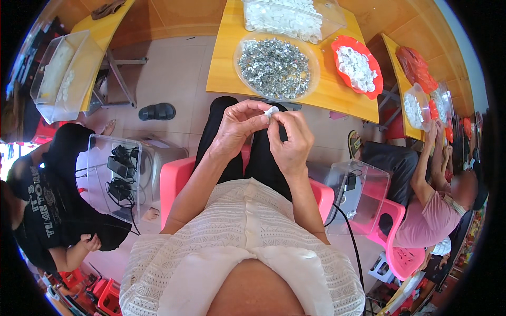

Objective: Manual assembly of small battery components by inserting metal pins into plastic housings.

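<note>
Between the fingertips of both my hands is a small white plastic-looking piece [271,111]. My left hand [240,126] pinches it between thumb and forefinger. From the other side, the closed fingertips of my right hand [291,138] meet at the piece; whether they hold a second small part is hidden. Both hands are raised over my lap, just short of the yellow table [224,73]. Beyond them stands a round clear tub [240,71] full of small shiny metal parts [275,68]. To its right, a red scalloped bowl [375,68] holds white pieces [356,68].
A clear bin [332,16] of white pieces stands at the table's back. Clear boxes with black adapters flank my pink chair [174,179], left [113,174] and right [363,195]. A black cable [354,231] runs along my right. Co-workers sit left [63,205] and right [427,210].
</note>
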Motion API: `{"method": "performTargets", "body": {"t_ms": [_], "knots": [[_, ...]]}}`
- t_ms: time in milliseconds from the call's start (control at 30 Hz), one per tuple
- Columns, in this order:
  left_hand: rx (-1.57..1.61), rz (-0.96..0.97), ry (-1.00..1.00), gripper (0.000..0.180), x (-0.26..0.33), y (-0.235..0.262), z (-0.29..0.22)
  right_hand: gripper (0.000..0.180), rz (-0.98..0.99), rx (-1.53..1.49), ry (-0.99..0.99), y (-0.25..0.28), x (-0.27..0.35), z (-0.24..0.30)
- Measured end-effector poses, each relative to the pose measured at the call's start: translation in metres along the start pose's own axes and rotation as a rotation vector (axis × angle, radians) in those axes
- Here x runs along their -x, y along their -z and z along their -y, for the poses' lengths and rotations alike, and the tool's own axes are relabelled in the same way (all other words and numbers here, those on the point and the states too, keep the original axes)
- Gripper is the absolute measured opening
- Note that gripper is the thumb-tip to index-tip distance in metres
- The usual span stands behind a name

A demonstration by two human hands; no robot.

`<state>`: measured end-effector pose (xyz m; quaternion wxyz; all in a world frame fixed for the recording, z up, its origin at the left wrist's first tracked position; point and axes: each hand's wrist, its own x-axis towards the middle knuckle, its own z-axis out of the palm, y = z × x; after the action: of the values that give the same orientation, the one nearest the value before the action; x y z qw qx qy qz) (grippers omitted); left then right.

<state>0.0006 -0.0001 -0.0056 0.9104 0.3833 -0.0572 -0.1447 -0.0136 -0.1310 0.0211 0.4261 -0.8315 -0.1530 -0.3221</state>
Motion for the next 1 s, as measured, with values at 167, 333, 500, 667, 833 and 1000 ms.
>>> {"method": "performTargets", "body": {"t_ms": [167,333,500,667,833,1000], "knots": [[-0.140,0.032,-0.078,0.019,-0.002,-0.001,-0.003,0.015,0.059,-0.167,-0.225,0.004,-0.002,0.003],[-0.112,0.101,0.016,0.018,-0.001,-0.001,-0.010,0.022,0.235,-0.766,-0.580,0.015,-0.008,-0.007],[0.031,0.086,0.067,0.017,0.000,0.004,-0.002,0.022,0.239,-0.760,-0.578,0.018,-0.007,-0.007],[-0.005,0.079,0.059,0.017,-0.001,0.001,-0.004,0.020,0.208,-0.699,-0.603,0.015,-0.007,-0.004],[-0.052,0.056,0.033,0.014,0.000,-0.004,-0.010,0.017,0.204,-0.612,-0.582,0.014,-0.006,-0.005],[-0.172,0.066,-0.002,0.013,-0.001,0.001,-0.009,0.017,0.197,-0.614,-0.592,0.012,-0.004,-0.004]]}}
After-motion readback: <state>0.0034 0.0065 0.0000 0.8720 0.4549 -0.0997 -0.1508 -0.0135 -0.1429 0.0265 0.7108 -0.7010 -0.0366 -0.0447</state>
